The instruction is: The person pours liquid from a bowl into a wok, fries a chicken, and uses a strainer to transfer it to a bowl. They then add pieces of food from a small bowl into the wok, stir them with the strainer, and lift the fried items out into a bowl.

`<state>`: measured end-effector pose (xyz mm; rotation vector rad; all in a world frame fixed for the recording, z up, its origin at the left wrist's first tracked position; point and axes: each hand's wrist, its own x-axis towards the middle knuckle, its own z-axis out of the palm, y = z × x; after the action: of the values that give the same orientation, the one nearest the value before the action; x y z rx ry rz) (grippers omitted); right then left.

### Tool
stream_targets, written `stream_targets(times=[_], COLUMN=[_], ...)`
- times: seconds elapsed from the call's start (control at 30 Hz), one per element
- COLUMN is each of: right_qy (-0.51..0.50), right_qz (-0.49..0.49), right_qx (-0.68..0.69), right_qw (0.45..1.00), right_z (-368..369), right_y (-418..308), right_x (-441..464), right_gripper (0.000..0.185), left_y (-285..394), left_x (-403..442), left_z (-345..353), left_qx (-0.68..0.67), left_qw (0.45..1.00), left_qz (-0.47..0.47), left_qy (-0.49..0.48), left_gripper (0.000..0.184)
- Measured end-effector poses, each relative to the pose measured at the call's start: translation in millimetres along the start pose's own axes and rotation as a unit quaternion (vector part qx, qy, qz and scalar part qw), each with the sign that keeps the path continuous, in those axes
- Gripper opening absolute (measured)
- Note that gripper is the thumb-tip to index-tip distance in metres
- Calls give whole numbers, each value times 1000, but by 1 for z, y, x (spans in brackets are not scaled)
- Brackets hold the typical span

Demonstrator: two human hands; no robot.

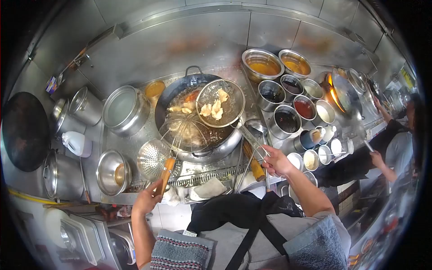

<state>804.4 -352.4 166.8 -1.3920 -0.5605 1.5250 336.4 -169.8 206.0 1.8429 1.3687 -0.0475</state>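
My left hand (147, 198) is closed around the wooden handle of a wire spider skimmer (188, 132). Its wire basket is over the near left part of a dark wok (164, 101) with bubbling oil. My right hand (276, 163) grips the metal handle of a round mesh strainer (241, 92), held above the wok's right side. A few pale golden fried pieces (217, 109) lie in the strainer. More pieces (185, 109) show in the oil to the left, partly hidden by the skimmer. A perforated ladle (147, 159) rests left of the skimmer's handle.
A steel pot (137, 119) and a steel bowl (100, 175) stand left. Rightward are several sauce containers (288, 131), two bowls of orange liquid (245, 60) and a ladle (257, 126). A whisk brush (257, 170) lies near my right hand. Another person (398, 144) works at a flaming wok (344, 90).
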Motion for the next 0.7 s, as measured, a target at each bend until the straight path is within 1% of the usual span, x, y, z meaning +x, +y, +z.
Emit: stream_targets(times=[0.03, 0.1, 0.13, 0.17, 0.2, 0.23, 0.27, 0.3, 0.33, 0.4, 0.43, 0.5, 0.53, 0.6, 0.63, 0.7], right_qy=[-7, -16, -19, -21, -26, -27, -27, -29, -32, -33, -32, -26, -26, -18, -13, -13], right_qz=[-3, 6, 1, -4, -5, -11, -17, -19, -30, -43, -37, -33, -35, -32, -32, -45], right_qx=[7, 7, 12, 17, 17, 13, 9, 10, 7, 3, -7, -15, -19, -32, -27, -20], right_qw=[1000, 1000, 1000, 1000, 1000, 999, 999, 999, 999, 999, 999, 999, 999, 999, 999, 999], right_z=[-2, -7, -8, -9, -10, -11, -12, -12, -11, -8, -6, -5, -6, -7, -10, -15], right_y=[0, -6, -9, -12, -14, -15, -17, -18, -19, -24, -28, -30, -29, -28, -25, -14], right_x=[2, 2, 2, 1, 0, -1, -2, -3, -4, -9, -13, -16, -17, -21, -20, -15], right_gripper=[53, 53, 55, 56, 56, 56, 55, 55, 55, 54, 54, 54, 54, 54, 54, 54], left_y=[4, 13, -2, 41, 53, 83, 111, 142, 168, 213, 223, 236, 234, 231, 231, 229], left_x=[8, 29, 51, 60, 84, 104, 128, 147, 167, 185, 198, 218, 227, 238, 242, 241], left_z=[2, 2, 3, 0, 4, 9, 18, 33, 44, 71, 81, 95, 102, 113, 116, 117], left_qx=[2, 165, 186, 218, 206, 178, 188, 178, 174, 229, 262, 330, 331, 374, 376, 374], left_qw=[1000, 986, 976, 973, 965, 949, 918, 890, 863, 861, 858, 865, 864, 859, 858, 882], left_qz=[-1, 2, 112, 46, 91, 179, 242, 280, 346, 327, 323, 290, 294, 254, 259, 220], left_qy=[3, -22, 33, 66, 135, 190, 252, 312, 324, 315, 302, 241, 238, 239, 235, 181], left_gripper=[56, 51, 46, 41, 34, 30, 27, 25, 26, 31, 35, 36, 36, 36, 36, 37])
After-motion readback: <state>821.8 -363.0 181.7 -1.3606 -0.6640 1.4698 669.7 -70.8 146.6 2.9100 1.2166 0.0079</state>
